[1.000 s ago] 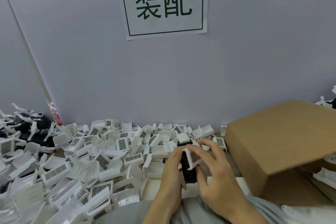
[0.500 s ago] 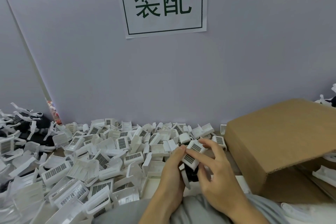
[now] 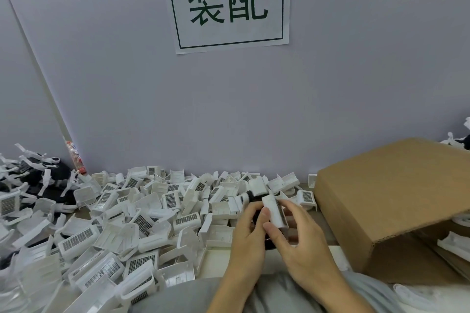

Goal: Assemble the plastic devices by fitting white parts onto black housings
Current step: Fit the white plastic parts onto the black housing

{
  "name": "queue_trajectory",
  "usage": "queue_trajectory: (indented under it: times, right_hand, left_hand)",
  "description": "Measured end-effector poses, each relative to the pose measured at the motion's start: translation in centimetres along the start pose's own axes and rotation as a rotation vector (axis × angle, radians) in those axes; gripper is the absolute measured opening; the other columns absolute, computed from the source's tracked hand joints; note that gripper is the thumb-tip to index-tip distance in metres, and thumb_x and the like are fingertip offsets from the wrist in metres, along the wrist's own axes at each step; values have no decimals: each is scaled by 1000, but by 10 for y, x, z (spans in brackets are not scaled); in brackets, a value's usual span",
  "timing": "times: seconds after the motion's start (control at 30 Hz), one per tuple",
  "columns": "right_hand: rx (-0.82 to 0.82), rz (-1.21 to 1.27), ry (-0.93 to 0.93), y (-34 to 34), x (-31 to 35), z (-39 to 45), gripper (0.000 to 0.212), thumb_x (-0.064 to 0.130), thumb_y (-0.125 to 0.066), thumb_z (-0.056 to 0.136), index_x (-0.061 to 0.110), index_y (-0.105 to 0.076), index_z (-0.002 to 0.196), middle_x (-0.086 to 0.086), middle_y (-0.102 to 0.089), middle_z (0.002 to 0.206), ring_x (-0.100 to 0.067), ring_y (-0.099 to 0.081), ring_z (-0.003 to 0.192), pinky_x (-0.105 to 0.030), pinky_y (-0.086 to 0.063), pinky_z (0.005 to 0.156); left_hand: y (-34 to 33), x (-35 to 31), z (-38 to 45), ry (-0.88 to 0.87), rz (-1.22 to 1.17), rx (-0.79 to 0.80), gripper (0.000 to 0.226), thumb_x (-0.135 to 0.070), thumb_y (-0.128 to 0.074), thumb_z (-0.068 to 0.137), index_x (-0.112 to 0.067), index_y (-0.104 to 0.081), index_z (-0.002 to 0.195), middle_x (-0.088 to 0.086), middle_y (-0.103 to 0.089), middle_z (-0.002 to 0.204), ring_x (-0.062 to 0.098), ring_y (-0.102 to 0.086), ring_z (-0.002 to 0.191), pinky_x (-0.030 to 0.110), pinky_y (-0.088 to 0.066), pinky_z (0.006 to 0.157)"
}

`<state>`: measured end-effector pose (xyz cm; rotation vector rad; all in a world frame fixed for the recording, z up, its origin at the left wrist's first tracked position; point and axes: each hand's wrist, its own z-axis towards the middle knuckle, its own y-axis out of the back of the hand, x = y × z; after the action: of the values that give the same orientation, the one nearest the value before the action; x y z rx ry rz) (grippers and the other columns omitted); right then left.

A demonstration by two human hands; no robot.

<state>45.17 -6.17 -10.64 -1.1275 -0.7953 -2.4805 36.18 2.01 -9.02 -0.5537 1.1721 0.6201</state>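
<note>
Two hands meet low in the middle of the view, in front of the person's grey clothing. The left hand has its grip curled around a black housing, which is mostly hidden between the palms. The right hand pinches a white part with thumb and fingers and holds it against the top of the housing. Many loose white parts lie heaped on the surface to the left. On the right stands a cardboard box, close to the hands. A paper sign hangs on the wall above.
</note>
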Motion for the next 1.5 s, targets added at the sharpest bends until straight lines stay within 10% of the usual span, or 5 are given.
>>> queue_trajectory:
  times: [0.2,0.4,0.87,1.03,1.5]
  right_hand:
    - [-77,25,-48,3,-2,0,39,20,-67,92,52,-53,110,27,-62,106,0,-62,102,-31,-56,84]
    - [-219,142,-197,7,-12,4,45,7,-69,87,29,-52,123,14,-59,112,0,-57,103,-19,-46,80]
    - [-211,232,-97,4,-10,2,46,6,-78,82,39,-58,107,16,-69,97,0,-67,85,-9,-49,60]
    - [-245,189,-100,2,-11,3,45,13,-83,77,41,-58,102,17,-69,90,2,-67,83,-8,-49,59]
    - [-242,65,-102,3,-12,2,46,23,-86,76,24,-64,117,14,-71,92,3,-67,83,-9,-50,66]
  left_hand:
    - [-1,-2,-2,0,104,89,40,4,-38,103,-20,-70,105,-15,-72,83,-5,-57,52,5,-40,55]
    - [0,-2,-1,56,55,11,31,6,-46,101,-23,-42,110,13,-68,104,8,-63,54,15,-48,53]
    - [2,0,2,209,-162,-20,27,3,-68,88,-12,-64,110,3,-79,98,10,-70,63,17,-49,51]
    - [2,1,1,155,-150,67,38,6,-56,96,-24,-76,107,2,-77,111,21,-72,107,42,-57,89]
    - [3,1,-1,76,-121,105,39,5,-56,97,-25,-77,112,0,-76,113,10,-72,97,14,-51,67]
